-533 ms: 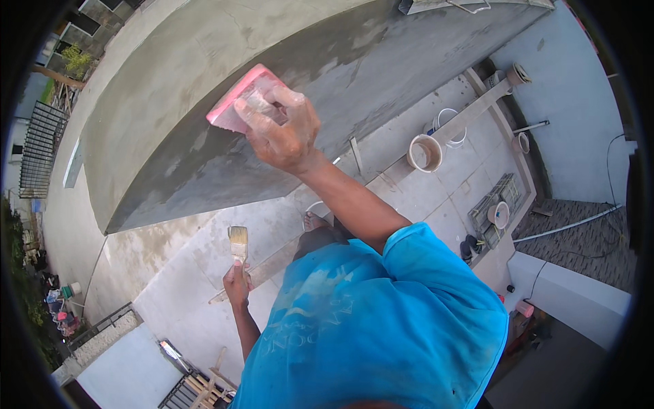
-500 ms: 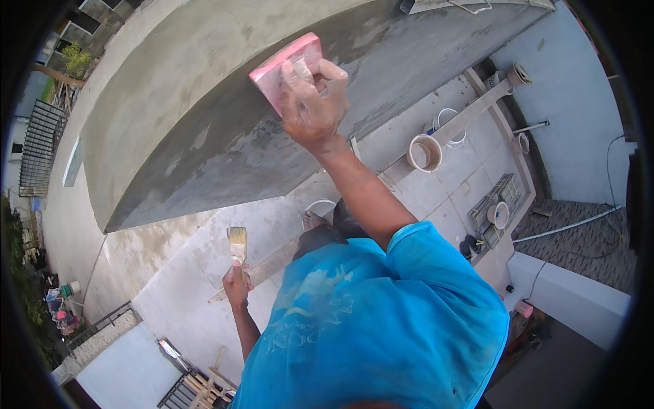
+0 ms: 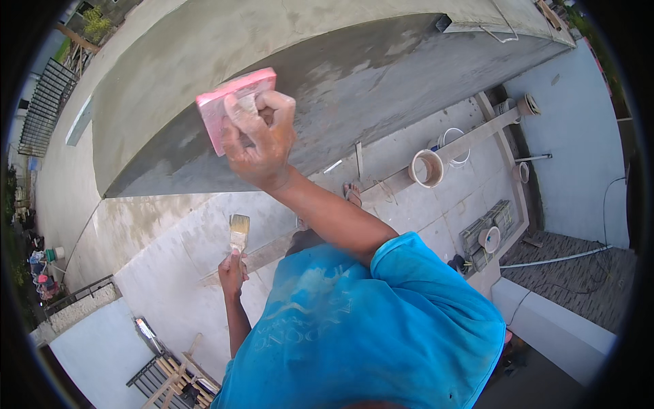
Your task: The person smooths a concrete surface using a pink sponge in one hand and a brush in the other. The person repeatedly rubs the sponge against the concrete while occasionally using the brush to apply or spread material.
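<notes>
Head view: we grip the pink float [image 3: 235,86] in the right hand [image 3: 262,140], with the fingers curled around the handle on its back. The float is tilted and located at the far left-centre, over the upper edge of the dark, damp grey wall face [image 3: 354,75]; we cannot tell whether its working face touches the surface. In the left hand [image 3: 233,274], positioned nearer and to the left, we hold a flat paintbrush [image 3: 239,234], fingers closed around the handle, bristles pointing away from us. The brush is well apart from the wall face, above the pale floor [image 3: 170,327]. To the right, a brown-rimmed bucket [image 3: 415,176] stands beside a long plank [image 3: 484,131], with a white bucket [image 3: 448,138] just beyond.
</notes>
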The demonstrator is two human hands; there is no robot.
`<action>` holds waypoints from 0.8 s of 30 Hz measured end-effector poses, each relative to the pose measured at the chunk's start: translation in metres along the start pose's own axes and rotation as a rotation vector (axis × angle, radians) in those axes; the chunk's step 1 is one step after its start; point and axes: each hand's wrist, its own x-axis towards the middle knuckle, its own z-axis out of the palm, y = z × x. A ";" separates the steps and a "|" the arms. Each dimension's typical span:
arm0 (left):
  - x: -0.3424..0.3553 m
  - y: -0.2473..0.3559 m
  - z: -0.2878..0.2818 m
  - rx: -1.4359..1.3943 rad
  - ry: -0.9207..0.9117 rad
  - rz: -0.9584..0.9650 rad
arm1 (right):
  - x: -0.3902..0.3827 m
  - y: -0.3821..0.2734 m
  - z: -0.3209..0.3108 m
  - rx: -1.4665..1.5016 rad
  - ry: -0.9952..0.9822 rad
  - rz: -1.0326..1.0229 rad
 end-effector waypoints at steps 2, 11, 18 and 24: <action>0.004 -0.002 0.000 0.005 -0.008 0.005 | -0.018 -0.031 0.014 -0.024 -0.162 -0.198; -0.010 -0.031 -0.011 -0.029 0.048 -0.072 | 0.074 0.128 -0.093 -0.193 0.181 0.258; 0.010 0.003 0.010 0.020 -0.038 0.060 | -0.061 -0.058 0.008 0.197 -0.596 -0.279; 0.003 -0.031 0.003 -0.084 0.061 -0.040 | 0.156 0.014 -0.123 0.268 -0.603 -0.127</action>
